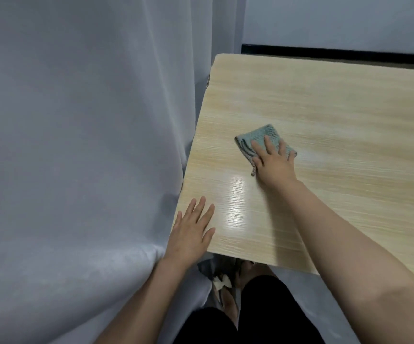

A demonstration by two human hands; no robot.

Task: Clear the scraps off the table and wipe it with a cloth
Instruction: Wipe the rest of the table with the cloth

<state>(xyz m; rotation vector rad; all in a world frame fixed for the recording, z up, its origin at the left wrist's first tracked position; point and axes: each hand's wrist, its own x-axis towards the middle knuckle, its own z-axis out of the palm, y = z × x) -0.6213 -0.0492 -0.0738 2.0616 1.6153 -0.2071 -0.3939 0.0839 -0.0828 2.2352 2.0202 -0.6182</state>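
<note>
Curtain (76,145) crowds table (337,108) left edge; tabletop right open.

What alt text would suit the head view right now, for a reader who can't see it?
The right hand presses a folded teal cloth flat on a light wood-grain table, while the left hand rests open on the table's near left corner. A grey curtain hangs beside the table.

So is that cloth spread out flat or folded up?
Folded. The cloth is a small thick pad under the right hand, with layered edges showing at its left side.
</note>
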